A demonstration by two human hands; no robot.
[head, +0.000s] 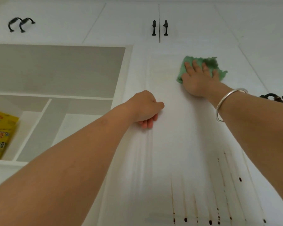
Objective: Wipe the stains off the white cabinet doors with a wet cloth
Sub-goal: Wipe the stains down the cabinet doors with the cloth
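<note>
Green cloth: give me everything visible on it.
The green cloth is a fuzzy rag, looking like microfibre, bunched with ragged edges and darker on its right part. It lies against the upper panel of the white cabinet door, pinned there by the right hand, whose straight fingers cover its middle. Wetness cannot be told.
</note>
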